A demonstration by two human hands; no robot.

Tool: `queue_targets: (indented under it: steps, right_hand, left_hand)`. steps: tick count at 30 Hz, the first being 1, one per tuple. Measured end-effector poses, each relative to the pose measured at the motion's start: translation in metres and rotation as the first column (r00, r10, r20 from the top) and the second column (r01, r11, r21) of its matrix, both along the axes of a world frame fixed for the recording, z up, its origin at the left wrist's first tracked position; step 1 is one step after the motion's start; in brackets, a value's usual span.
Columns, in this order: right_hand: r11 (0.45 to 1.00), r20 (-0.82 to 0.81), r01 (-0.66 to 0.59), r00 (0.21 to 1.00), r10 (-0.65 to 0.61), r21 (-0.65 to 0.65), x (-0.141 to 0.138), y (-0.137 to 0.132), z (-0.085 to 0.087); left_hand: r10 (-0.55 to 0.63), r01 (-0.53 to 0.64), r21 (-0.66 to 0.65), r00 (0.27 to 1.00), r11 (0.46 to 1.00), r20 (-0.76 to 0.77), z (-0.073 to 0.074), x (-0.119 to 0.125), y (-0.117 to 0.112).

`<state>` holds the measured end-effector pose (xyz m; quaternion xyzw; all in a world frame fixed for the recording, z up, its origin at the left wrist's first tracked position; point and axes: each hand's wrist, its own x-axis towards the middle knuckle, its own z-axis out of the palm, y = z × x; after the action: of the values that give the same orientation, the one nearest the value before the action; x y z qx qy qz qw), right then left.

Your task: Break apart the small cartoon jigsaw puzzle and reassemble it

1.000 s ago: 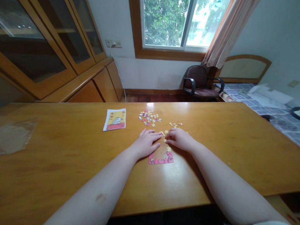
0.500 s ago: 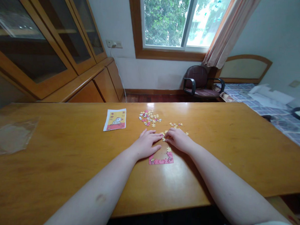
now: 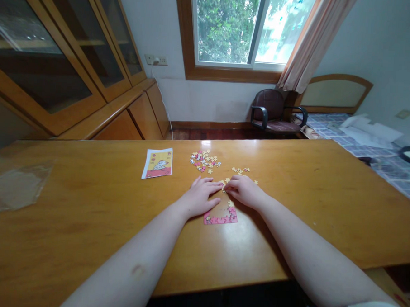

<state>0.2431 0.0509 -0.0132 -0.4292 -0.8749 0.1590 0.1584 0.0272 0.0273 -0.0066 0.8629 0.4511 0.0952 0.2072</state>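
Note:
My left hand (image 3: pixel 201 197) lies flat with its fingers stretched out and the thumb apart, covering the left side of a partly joined jigsaw puzzle (image 3: pixel 220 220). Pink pieces form the puzzle's near edge, and a yellow piece (image 3: pixel 230 204) tops its right side. My right hand (image 3: pixel 241 188) is closed in a pinch on a small yellow puzzle piece (image 3: pixel 223 188), close to my left fingertips. The fingers partly hide that piece. A few loose yellow pieces (image 3: pixel 238 170) lie just beyond my right hand.
Farther back is a heap of mixed puzzle pieces (image 3: pixel 203 160). A picture card (image 3: pixel 159 163) with a white animal on yellow and pink lies to its left. A clear plastic bag (image 3: pixel 16 186) rests at the table's left. Beyond the wooden table (image 3: pixel 120 231) stands an armchair (image 3: pixel 271 111).
My right fingers have shifted very slightly left at the yellow piece. My left hand and the other pieces look unmoved.

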Motion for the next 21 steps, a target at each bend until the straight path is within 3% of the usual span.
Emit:
queue_targets:
  steps: [16, 19, 21]
  right_hand:
    - [1.000, 0.017, -0.018, 1.000, 0.018, 0.009, -0.002, -0.004, 0.007]
    - [0.977, 0.028, 0.201, 0.979, -0.203, 0.065, 0.006, 0.001, 0.010]
    - [0.893, 0.047, 0.436, 0.896, -0.443, 0.109, 0.015, 0.007, 0.012]
  left_hand:
    - [-0.005, 0.005, 0.058, 1.000, 0.998, 0.010, -0.002, -0.001, -0.002]
    - [0.001, -0.001, 0.043, 1.000, 0.999, 0.000, 0.000, -0.001, -0.002]
    - [0.008, -0.007, 0.033, 1.000, 0.999, -0.007, 0.002, 0.000, -0.002]
